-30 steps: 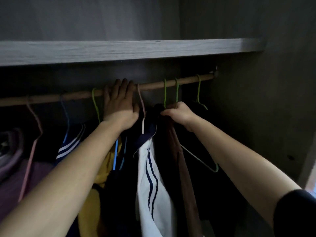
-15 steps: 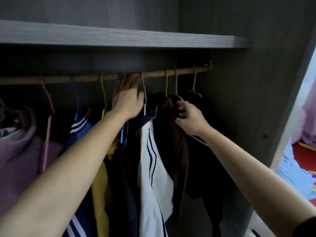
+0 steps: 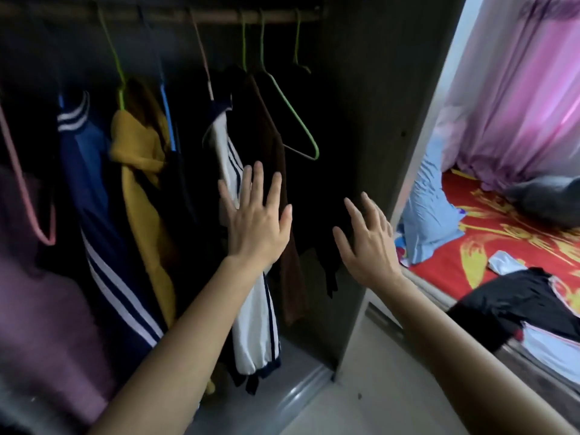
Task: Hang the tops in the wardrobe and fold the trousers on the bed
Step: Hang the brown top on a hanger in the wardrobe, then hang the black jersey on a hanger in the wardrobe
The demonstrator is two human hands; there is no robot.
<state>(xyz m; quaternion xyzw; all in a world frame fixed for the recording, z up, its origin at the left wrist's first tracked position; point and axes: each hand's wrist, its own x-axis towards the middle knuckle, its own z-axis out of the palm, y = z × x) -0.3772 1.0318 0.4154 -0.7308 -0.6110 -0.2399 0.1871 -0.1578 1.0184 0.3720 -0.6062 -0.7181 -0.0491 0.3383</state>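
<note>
Several tops hang from the wooden rail (image 3: 219, 17) in the wardrobe: a purple one (image 3: 40, 309), a navy striped one (image 3: 103, 230), a yellow one (image 3: 141, 183), a white one with navy stripes (image 3: 254, 324) and a brown one (image 3: 288, 277). An empty green hanger (image 3: 301, 127) hangs at the right. My left hand (image 3: 255, 224) is in front of the white top, fingers spread, holding nothing. My right hand (image 3: 367, 240) is open in front of the dark clothes at the wardrobe's right end. On the bed (image 3: 502, 233) lies a black garment (image 3: 514, 309).
The wardrobe's side panel (image 3: 386, 120) stands between the hanging space and the bed. A light blue cloth (image 3: 430, 215), a grey bundle (image 3: 546, 199) and a small white piece (image 3: 505, 262) lie on the red bedsheet. Pink curtains (image 3: 518, 89) hang behind. Pale floor (image 3: 361, 403) lies below.
Both hands have let go of the rail and hangers and dropped lower, now open. My view has swung down and right, bringing the bed into sight.
</note>
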